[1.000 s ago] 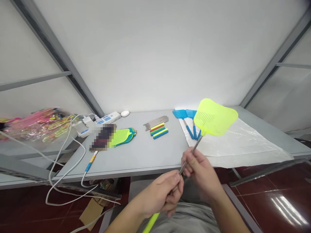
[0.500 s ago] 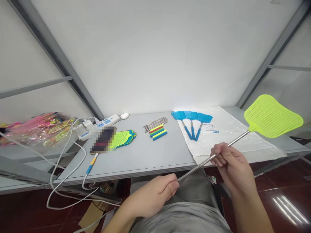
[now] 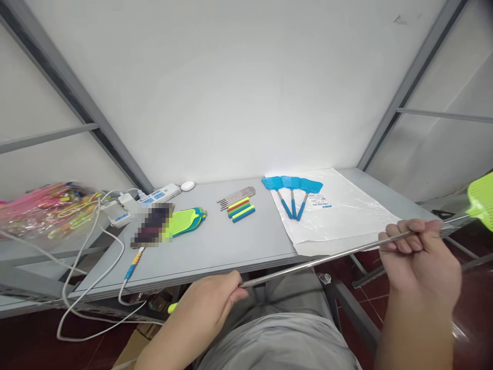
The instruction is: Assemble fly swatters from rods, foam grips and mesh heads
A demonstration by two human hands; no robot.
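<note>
A yellow-green fly swatter [image 3: 482, 203] with a long thin metal rod stretches across my lap, its mesh head partly cut off at the right edge. My left hand [image 3: 210, 303] is closed round the handle end; a yellow-green tip pokes out behind it. My right hand [image 3: 421, 252] grips the rod close to the head. On the table lie three blue fly swatters [image 3: 292, 192] fanned out, a row of metal rods [image 3: 236, 197], several coloured handle sleeves [image 3: 241, 209] and a stack of swatter heads [image 3: 187, 222], yellow-green on top.
The blue swatters rest partly on a white plastic bag [image 3: 346, 221] with a label. Left on the grey table [image 3: 215, 246] are a blurred-out dark item [image 3: 152, 226], a power strip [image 3: 159, 194] and white cables [image 3: 87, 262]. A clear bag of colourful items [image 3: 50, 205] sits farther left.
My hands have moved farther apart and the bare rod between them is longer. The swatter head has gone right, partly out of view. The camera view has shifted slightly right.
</note>
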